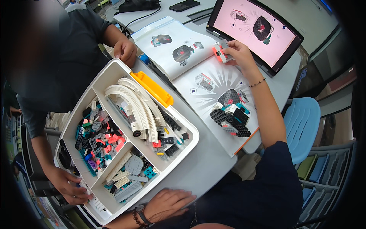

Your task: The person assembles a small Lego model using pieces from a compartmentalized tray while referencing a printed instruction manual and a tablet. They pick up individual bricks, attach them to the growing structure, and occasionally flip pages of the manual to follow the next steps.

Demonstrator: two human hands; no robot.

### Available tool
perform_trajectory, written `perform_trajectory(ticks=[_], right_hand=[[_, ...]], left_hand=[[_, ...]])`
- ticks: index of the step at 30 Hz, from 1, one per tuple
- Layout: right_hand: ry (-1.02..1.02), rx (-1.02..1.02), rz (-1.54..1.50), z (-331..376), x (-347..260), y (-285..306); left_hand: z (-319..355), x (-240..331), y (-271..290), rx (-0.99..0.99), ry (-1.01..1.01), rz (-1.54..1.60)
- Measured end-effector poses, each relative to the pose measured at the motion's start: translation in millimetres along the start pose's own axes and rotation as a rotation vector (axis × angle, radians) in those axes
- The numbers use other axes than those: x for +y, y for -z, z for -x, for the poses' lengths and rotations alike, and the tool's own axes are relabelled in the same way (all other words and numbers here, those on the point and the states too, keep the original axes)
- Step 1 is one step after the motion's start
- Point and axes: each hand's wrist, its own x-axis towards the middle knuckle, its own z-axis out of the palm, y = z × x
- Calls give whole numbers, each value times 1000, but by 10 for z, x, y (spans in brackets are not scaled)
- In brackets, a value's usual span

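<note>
My right hand (pixel 239 54), reaching across from the right, grips a small grey and coral brick assembly (pixel 220 52) above the open instruction booklet (pixel 190 101). My left hand (pixel 169 204) rests at the near table edge beside the white parts tray (pixel 179 152); its fingers are stretched out and hold nothing. On the booklet's lower page stands a larger black, white and teal brick model (pixel 231 119), apart from both hands. Loose bricks (pixel 108 143) in coral, black, grey and teal fill the tray's compartments, with curved white track pieces (pixel 139 108) in another.
Behind the booklet, a laptop (pixel 257 28) displays similar build pictures. At the left sits another person (pixel 57 57), one hand (pixel 70 187) at the tray's rim, the other (pixel 126 49) beyond it. A phone (pixel 184 5) lies at the back. A blue chair (pixel 303 128) stands right.
</note>
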Motion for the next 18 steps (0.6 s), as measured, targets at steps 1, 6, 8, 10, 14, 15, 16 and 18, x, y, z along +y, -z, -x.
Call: perform_trajectory(ticks=[1,6,8,10,14,15,16,18], right_hand=[[9,-3,-4,4,4,1],[46,-24,-24,19,-11,-10],[39,-30,-19,32,-23,-10],[43,-27,-15,42,-31,-17],[56,-26,-4,46,-28,-25],[55,-30,-1,45,-30,-26],[54,-26,-3,50,-36,-28],[50,-17,-5,63,-45,-29]], left_hand=[[-1,-4,-1,7,-3,7],[-17,-4,13,18,-12,32],[-10,1,9,20,-8,27],[-5,3,10,12,-3,20],[3,3,-1,-7,1,13],[7,1,-4,-8,2,14],[8,-1,-5,-4,0,14],[6,-5,-8,4,-5,16]])
